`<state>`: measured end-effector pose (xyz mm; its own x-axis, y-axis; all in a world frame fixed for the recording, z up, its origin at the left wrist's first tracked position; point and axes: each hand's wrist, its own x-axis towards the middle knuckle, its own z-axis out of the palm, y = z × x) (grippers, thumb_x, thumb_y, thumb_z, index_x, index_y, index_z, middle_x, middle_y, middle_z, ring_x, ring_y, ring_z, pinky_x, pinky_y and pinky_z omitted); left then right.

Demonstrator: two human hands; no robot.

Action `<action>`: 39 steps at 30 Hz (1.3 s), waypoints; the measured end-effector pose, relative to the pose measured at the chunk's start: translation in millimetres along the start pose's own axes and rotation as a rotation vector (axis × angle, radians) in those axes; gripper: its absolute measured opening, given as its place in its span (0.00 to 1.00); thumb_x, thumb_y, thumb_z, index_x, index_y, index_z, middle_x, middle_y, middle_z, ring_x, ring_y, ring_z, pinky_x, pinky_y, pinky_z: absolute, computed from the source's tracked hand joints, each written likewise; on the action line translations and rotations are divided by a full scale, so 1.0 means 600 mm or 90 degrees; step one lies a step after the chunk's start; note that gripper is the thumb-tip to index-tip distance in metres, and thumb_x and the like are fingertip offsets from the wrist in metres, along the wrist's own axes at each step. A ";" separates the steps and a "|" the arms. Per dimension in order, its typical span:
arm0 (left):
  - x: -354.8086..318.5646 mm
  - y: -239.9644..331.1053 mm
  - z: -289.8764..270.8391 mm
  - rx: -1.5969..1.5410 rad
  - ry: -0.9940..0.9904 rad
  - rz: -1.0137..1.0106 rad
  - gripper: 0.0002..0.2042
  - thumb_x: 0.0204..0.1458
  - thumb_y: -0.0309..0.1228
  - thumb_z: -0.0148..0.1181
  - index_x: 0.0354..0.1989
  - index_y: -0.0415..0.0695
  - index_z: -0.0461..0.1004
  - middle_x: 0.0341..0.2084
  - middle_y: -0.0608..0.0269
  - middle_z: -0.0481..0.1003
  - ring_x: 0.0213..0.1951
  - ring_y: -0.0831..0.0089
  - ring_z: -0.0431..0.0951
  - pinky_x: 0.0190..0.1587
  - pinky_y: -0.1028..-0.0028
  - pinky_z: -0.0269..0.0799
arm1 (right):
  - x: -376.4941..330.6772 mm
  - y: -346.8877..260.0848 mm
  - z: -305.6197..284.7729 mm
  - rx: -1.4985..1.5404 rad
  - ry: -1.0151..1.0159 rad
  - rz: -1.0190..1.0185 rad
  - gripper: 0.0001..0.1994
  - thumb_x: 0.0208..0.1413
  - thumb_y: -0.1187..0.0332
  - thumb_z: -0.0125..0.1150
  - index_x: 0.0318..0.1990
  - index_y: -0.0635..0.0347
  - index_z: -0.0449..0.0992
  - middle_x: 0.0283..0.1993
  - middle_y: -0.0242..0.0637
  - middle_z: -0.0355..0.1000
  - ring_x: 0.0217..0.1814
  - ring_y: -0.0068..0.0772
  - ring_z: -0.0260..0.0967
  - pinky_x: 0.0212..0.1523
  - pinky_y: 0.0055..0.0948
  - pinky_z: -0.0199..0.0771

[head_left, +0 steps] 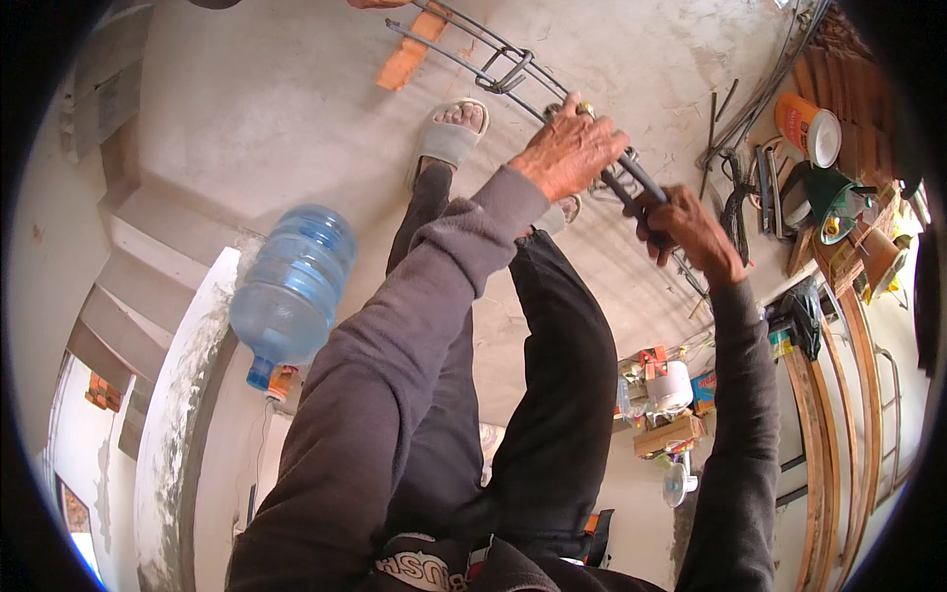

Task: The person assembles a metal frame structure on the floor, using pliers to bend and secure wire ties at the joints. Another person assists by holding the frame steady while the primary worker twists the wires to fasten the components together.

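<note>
- Clearly nearest are the grey-brown sleeves [385, 355] of both arms, above black trousers [557, 365].
- Beyond the cuffs, the left hand [570, 150] lies back upward across a dark metal frame [504, 86], its fingers curled down around the bars; the exact finger contact underneath is hidden.
- The right hand [686, 234] is closed around the handle end of a dark tool [625, 194], which points toward the left hand; its working end is too hidden to tell whether it is spread or pinched.
- The frame, long parallel bars joined by bent cross-pieces, runs diagonally under both hands, past the feet in pale slippers [454, 143].
- Left of the legs is a large blue water bottle [296, 276], its neck toward the lower edge.
- Farther out, near the frame's far end, an orange brick [409, 54] rests on the concrete floor [266, 99], the bars passing over it.
- Off to the right are an orange tub [811, 130] with a white end and long wooden boards [829, 444].
</note>
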<state>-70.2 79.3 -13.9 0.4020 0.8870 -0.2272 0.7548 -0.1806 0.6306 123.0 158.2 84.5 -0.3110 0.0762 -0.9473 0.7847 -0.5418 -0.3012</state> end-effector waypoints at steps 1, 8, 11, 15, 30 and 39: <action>-0.007 0.017 -0.010 -0.012 -0.017 0.020 0.24 0.47 0.26 0.66 0.56 0.46 0.72 0.37 0.59 0.76 0.42 0.60 0.81 0.60 0.55 0.66 | -0.017 0.016 0.004 0.063 -0.026 0.007 0.19 0.44 0.70 0.49 0.42 0.75 0.76 0.26 0.38 0.72 0.20 0.26 0.70 0.18 0.25 0.73; -0.096 0.114 -0.095 -0.101 0.036 0.131 0.28 0.45 0.40 0.68 0.57 0.50 0.73 0.44 0.61 0.74 0.54 0.59 0.74 0.63 0.53 0.63 | -0.164 0.083 0.068 0.295 -0.104 0.039 0.22 0.41 0.72 0.49 0.45 0.74 0.75 0.27 0.39 0.73 0.21 0.29 0.71 0.22 0.27 0.77; -0.128 0.148 -0.152 -0.121 0.039 0.106 0.32 0.44 0.48 0.67 0.60 0.54 0.73 0.55 0.58 0.71 0.64 0.58 0.66 0.73 0.46 0.42 | -0.230 0.093 0.101 0.356 -0.134 -0.013 0.23 0.42 0.74 0.48 0.48 0.74 0.75 0.28 0.39 0.74 0.21 0.30 0.72 0.23 0.28 0.78; -0.178 0.221 -0.226 -0.110 0.162 0.010 0.39 0.45 0.52 0.68 0.65 0.46 0.65 0.63 0.47 0.64 0.69 0.51 0.57 0.72 0.48 0.47 | -0.312 0.084 0.158 0.396 -0.098 -0.088 0.23 0.42 0.76 0.47 0.49 0.74 0.74 0.29 0.39 0.74 0.22 0.30 0.73 0.24 0.27 0.78; -0.286 0.485 -0.343 -0.760 0.255 -0.288 0.27 0.58 0.18 0.49 0.68 0.34 0.54 0.42 0.56 0.75 0.44 0.71 0.78 0.50 0.71 0.74 | -0.514 0.116 0.277 0.461 -0.103 -0.347 0.33 0.47 0.76 0.49 0.66 0.74 0.59 0.47 0.50 0.75 0.45 0.40 0.77 0.48 0.35 0.81; -0.305 0.441 -0.283 -0.786 0.247 -0.292 0.15 0.64 0.28 0.48 0.55 0.32 0.64 0.34 0.51 0.80 0.32 0.71 0.81 0.40 0.72 0.79 | -0.547 0.172 0.343 0.823 -0.345 -0.394 0.44 0.45 0.70 0.64 0.70 0.74 0.51 0.64 0.62 0.65 0.58 0.54 0.72 0.59 0.48 0.75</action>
<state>-31.7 -58.7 320.6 -0.0800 0.8617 -0.5011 -0.2500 0.4693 0.8469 195.8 -94.9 387.0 -0.7809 0.4073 -0.4736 -0.4371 -0.8979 -0.0515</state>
